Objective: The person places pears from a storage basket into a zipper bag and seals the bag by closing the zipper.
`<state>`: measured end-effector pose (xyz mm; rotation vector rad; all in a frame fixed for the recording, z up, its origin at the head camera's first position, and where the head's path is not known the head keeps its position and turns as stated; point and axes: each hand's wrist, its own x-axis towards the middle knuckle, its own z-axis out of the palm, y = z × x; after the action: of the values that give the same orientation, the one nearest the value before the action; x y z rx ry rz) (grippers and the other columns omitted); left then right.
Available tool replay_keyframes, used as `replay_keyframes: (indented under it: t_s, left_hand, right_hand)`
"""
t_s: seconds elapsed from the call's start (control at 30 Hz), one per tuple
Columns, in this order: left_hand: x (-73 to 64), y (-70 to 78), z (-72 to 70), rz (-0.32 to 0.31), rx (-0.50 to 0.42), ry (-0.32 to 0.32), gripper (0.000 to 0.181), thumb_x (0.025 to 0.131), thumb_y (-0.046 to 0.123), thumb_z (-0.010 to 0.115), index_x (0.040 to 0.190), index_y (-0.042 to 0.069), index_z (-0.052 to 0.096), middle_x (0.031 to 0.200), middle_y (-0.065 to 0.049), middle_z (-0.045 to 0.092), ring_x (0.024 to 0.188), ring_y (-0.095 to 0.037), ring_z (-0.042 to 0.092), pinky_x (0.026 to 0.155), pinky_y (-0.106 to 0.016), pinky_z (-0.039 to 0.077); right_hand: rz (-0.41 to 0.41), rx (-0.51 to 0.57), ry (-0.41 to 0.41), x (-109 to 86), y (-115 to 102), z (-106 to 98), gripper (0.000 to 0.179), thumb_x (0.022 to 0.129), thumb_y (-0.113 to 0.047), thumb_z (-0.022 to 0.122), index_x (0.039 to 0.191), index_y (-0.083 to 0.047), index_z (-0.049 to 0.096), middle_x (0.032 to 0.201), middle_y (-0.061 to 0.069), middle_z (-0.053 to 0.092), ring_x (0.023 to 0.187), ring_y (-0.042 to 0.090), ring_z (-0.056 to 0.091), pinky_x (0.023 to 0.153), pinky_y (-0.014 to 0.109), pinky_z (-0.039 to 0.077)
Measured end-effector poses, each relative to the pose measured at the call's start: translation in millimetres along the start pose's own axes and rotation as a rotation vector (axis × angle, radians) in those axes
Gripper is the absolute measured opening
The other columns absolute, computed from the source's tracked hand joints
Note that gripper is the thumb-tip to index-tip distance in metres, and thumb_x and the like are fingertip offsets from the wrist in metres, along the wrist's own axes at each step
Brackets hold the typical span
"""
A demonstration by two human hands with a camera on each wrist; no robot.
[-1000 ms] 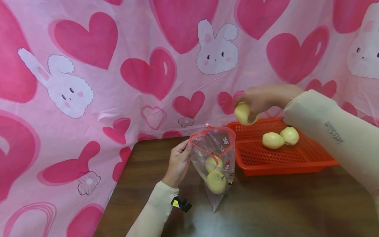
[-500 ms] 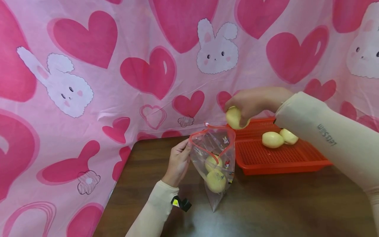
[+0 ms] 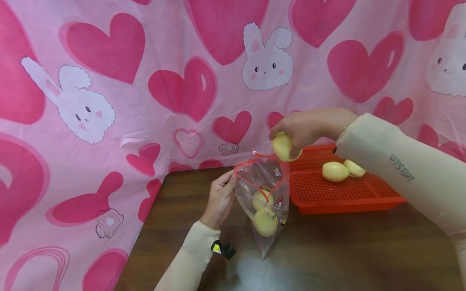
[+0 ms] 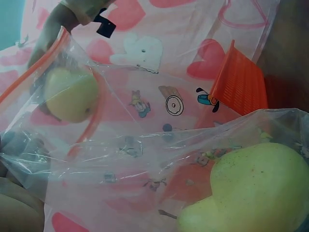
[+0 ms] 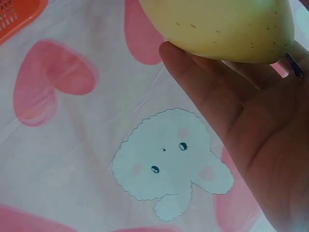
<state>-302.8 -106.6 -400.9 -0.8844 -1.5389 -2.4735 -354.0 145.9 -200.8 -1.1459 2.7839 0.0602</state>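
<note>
While near bag (image 3: 248, 197), pear (image 3: 283, 148) in grip (image 3: 303, 127)

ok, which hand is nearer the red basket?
Right. The right hand, gripping a pear, shows just above the red basket at its far left corner in the head view; the left hand is farther left, across the clear bag it holds.

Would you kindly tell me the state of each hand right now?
Left hand: holding the clear, red-rimmed bag.
Right hand: holding a pale yellow pear.
</note>
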Motion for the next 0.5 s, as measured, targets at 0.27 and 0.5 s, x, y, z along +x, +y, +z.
replay_keyframes:
  t_s: [0.27,0.5]
  left_hand:
    - [0.1,-0.6,2.1,-0.005,0.010,0.005,0.040,0.101,0.011,0.053,0.132,-0.014,0.049,0.125,-0.009,0.063,0.118,-0.023,0.055,0.103,-0.037,0.042]
    - [-0.8,-2.8,3.1,-0.005,0.009,0.011,0.038,0.101,0.008,0.051,0.133,-0.012,0.050,0.125,-0.009,0.063,0.118,-0.023,0.055,0.102,-0.037,0.043]
  right_hand:
    - [-0.041,-0.025,0.003,4.3,-9.2,-1.2,0.063,0.068,-0.019,0.084,0.126,-0.017,0.062,0.108,0.003,0.060,0.095,0.024,0.053,0.080,0.042,0.049]
    - [-0.054,0.000,-0.017,11.2,-22.6,3.9,0.065,0.068,-0.024,0.086,0.128,-0.022,0.060,0.108,-0.002,0.059,0.095,0.022,0.053,0.074,0.037,0.052]
